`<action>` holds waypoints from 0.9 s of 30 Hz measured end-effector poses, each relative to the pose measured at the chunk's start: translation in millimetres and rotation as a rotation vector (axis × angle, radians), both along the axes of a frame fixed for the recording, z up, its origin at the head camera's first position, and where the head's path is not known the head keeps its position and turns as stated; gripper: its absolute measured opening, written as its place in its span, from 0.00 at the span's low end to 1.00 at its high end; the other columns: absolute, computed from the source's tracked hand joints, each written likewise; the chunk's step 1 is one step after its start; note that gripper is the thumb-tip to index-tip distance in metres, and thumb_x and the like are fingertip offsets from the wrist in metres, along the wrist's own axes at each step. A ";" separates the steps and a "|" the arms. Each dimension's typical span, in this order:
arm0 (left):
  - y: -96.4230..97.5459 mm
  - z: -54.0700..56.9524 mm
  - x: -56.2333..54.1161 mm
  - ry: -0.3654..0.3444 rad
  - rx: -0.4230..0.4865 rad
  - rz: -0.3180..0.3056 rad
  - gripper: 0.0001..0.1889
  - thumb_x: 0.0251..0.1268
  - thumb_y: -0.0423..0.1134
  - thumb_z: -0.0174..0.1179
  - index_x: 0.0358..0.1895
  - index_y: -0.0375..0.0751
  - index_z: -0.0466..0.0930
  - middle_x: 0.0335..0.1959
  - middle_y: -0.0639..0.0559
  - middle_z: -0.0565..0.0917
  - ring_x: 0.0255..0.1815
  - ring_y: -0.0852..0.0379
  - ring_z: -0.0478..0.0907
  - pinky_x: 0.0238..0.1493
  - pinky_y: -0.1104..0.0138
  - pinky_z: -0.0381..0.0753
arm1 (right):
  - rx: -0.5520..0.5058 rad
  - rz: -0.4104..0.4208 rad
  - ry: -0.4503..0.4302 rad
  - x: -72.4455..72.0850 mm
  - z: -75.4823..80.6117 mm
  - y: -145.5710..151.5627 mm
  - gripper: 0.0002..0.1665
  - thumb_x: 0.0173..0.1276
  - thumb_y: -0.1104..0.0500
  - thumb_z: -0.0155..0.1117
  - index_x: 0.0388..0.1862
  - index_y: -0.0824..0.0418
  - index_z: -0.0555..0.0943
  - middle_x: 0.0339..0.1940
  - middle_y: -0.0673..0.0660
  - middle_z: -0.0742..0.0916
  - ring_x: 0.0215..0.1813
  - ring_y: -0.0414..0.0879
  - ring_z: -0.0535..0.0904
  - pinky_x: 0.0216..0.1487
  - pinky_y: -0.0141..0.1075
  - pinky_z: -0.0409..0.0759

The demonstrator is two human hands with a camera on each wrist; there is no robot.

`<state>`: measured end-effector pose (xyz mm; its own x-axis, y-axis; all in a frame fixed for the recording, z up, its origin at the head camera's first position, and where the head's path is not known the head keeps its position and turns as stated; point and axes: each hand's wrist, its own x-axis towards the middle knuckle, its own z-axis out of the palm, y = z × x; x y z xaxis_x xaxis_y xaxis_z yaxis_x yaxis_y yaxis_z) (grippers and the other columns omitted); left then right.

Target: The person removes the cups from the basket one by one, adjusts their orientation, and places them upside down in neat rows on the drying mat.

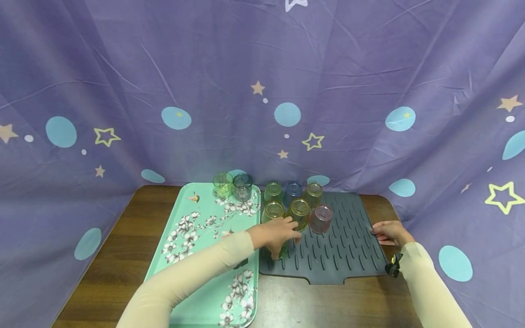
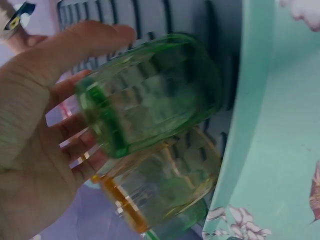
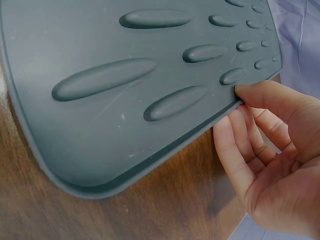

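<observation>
A green glass (image 2: 155,95) stands upside down on the near left part of a dark grey ridged drying mat (image 1: 336,255). My left hand (image 1: 279,234) is around its base end with fingers spread; in the left wrist view the thumb lies just off its side and the fingers reach behind it. An amber glass (image 2: 165,185) stands right behind it. At the mat's right edge my right hand (image 1: 389,232) pinches the rim between thumb and fingers, with the thumb on top in the right wrist view.
More upturned glasses stand on the mat, among them a blue glass (image 1: 293,193) and a pink glass (image 1: 321,219). Left of the mat lies a mint floral tray (image 1: 197,264), bearing a yellow-green glass (image 1: 223,185) and a grey glass (image 1: 243,187). A purple curtain (image 1: 229,82) hangs behind the table.
</observation>
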<state>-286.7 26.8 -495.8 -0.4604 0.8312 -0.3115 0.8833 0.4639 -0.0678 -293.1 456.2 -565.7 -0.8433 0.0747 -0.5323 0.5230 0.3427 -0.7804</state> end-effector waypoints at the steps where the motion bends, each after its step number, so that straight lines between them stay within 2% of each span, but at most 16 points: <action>1: -0.1 2.2 -0.7 -0.014 0.027 0.006 0.40 0.42 0.54 0.84 0.63 0.65 0.76 0.58 0.58 0.74 0.48 0.60 0.64 0.50 0.66 0.74 | 0.001 0.001 0.001 0.0 -0.1 0.0 0.02 0.68 0.66 0.67 0.35 0.64 0.82 0.22 0.48 0.83 0.26 0.39 0.81 0.33 0.34 0.87; 7: -5.3 21.4 -6.5 -0.092 0.176 0.062 0.40 0.45 0.55 0.81 0.66 0.64 0.74 0.62 0.56 0.73 0.56 0.58 0.68 0.59 0.61 0.75 | 0.005 0.010 0.006 -0.5 -0.6 0.4 0.02 0.69 0.67 0.65 0.38 0.67 0.82 0.22 0.48 0.83 0.27 0.40 0.82 0.34 0.34 0.87; 13: -16.9 35.7 -18.1 -0.175 0.360 0.116 0.38 0.53 0.56 0.77 0.69 0.59 0.73 0.63 0.53 0.74 0.54 0.57 0.67 0.56 0.61 0.75 | 0.002 0.010 0.006 -0.9 -1.4 0.9 0.03 0.69 0.66 0.65 0.38 0.68 0.81 0.22 0.48 0.83 0.27 0.40 0.81 0.34 0.34 0.87; 15: -21.3 39.2 -23.3 -0.226 0.465 0.153 0.37 0.56 0.52 0.76 0.70 0.55 0.73 0.64 0.51 0.74 0.57 0.55 0.68 0.58 0.58 0.75 | 0.004 0.009 0.007 -1.0 -1.6 1.2 0.03 0.69 0.66 0.66 0.38 0.67 0.82 0.22 0.48 0.83 0.26 0.40 0.81 0.34 0.34 0.87; 18: -27.9 43.6 -32.2 -0.272 0.655 0.245 0.35 0.59 0.47 0.74 0.70 0.53 0.73 0.66 0.50 0.73 0.64 0.51 0.68 0.63 0.53 0.75 | 0.004 0.005 0.006 -1.0 -1.7 1.2 0.03 0.68 0.66 0.67 0.38 0.66 0.82 0.22 0.48 0.83 0.26 0.40 0.81 0.34 0.34 0.87; 22: -37.6 44.1 -46.7 -0.245 0.980 0.428 0.33 0.60 0.41 0.72 0.69 0.50 0.73 0.66 0.48 0.73 0.67 0.47 0.67 0.68 0.48 0.72 | -0.002 0.000 0.006 -1.0 -2.3 1.1 0.03 0.67 0.66 0.67 0.37 0.66 0.82 0.22 0.48 0.83 0.26 0.40 0.82 0.34 0.34 0.87; 25: -47.1 37.6 -57.2 -0.224 1.237 0.572 0.34 0.58 0.37 0.71 0.69 0.46 0.71 0.65 0.42 0.72 0.67 0.44 0.67 0.70 0.46 0.69 | -0.008 -0.003 0.004 -1.3 -2.9 1.3 0.03 0.67 0.66 0.68 0.37 0.66 0.82 0.22 0.48 0.83 0.26 0.40 0.82 0.34 0.34 0.87; 27: -54.4 31.1 -62.5 -0.218 1.380 0.647 0.36 0.57 0.35 0.71 0.70 0.43 0.69 0.64 0.39 0.71 0.66 0.43 0.67 0.69 0.46 0.68 | -0.010 0.000 0.003 -1.3 -3.2 1.6 0.03 0.67 0.66 0.68 0.36 0.66 0.82 0.22 0.48 0.83 0.27 0.40 0.81 0.34 0.34 0.87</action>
<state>-349.2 -27.5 -464.7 -0.8937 0.2023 0.4004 0.4478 0.3504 0.8226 -294.4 457.7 -568.9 -0.8446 0.0694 -0.5309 0.5211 0.3346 -0.7852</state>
